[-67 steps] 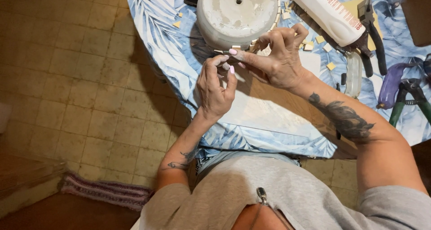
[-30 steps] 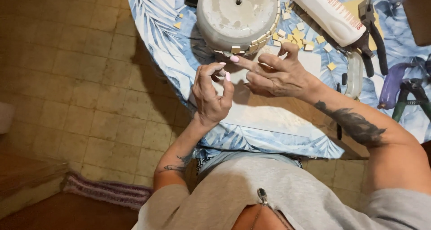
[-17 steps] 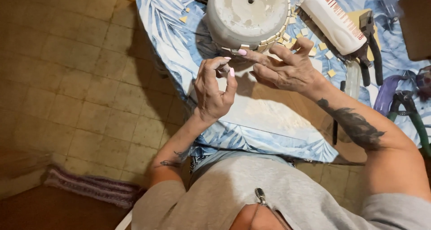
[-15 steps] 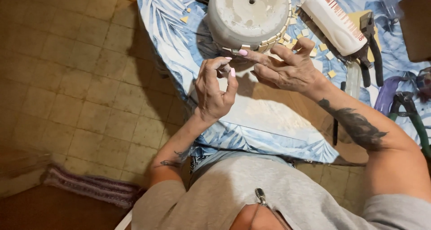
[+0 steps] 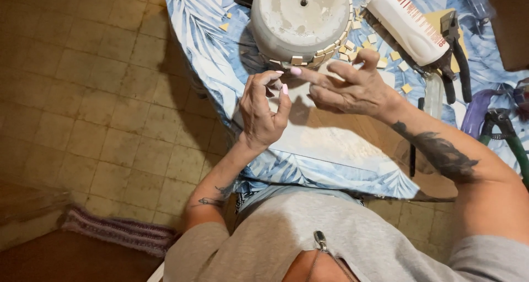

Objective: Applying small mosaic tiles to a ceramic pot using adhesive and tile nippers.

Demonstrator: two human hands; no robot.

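While hands (image 5: 264, 108) meet — round (chalky) pot (image 5: 300, 20) nearby.

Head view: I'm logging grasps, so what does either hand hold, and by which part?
Cannot be told: the left hand pinches its fingertips together, anything between them hidden; the right hand holds nothing visible.

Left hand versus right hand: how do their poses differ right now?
The left hand stands upright, fingers curled with fingertips pinched together; the right hand lies flatter, fingers spread and reaching leftward. The left hand sits below the pot, the right hand nearer its tiled rim. Both hover over the table.
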